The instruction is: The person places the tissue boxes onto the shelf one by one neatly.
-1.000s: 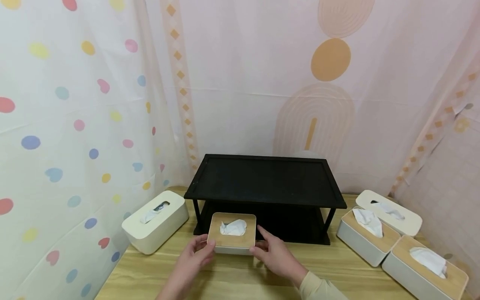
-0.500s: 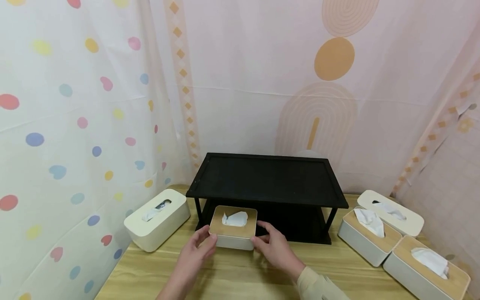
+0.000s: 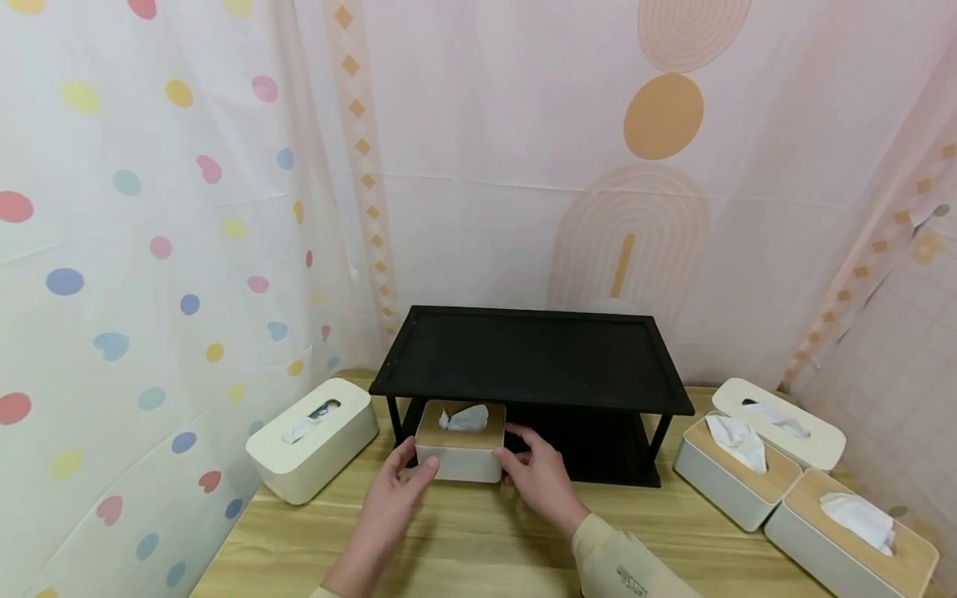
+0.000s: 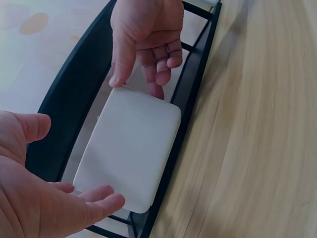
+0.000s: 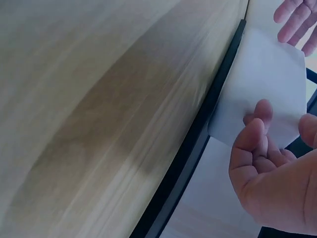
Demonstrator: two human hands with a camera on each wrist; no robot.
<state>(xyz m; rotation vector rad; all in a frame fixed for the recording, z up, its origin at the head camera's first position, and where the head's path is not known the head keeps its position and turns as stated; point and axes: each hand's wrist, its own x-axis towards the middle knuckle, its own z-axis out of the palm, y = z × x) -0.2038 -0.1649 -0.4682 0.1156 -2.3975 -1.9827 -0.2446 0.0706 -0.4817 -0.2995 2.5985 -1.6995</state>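
A tissue box (image 3: pixel 458 463) with a wood-coloured lid and white sides sits partly inside the lower level of a black two-tier rack (image 3: pixel 532 353), near its left post. White tissue (image 3: pixel 464 418) sticks out of its lid. At the box's left end is my left hand (image 3: pixel 392 490), fingers loosely extended and thumb in front of the box face. My right hand (image 3: pixel 544 482) is at the right end, its thumb on the front corner and fingers along the side. In the left wrist view, the box's pale front face (image 4: pixel 131 144) lies between both hands.
A cream tissue box (image 3: pixel 312 440) stands left of the rack. To the right stand another cream box (image 3: pixel 815 436) and two wood-lidded boxes, one nearer the rack (image 3: pixel 728 486) and one nearer me (image 3: pixel 837 540). Patterned curtains (image 3: pixel 478 149) hang behind the wooden table (image 3: pixel 478 556).
The held tissue box has moved away from me, further under the rack's top tier. Both hands have followed it, and the left hand's grip has loosened.
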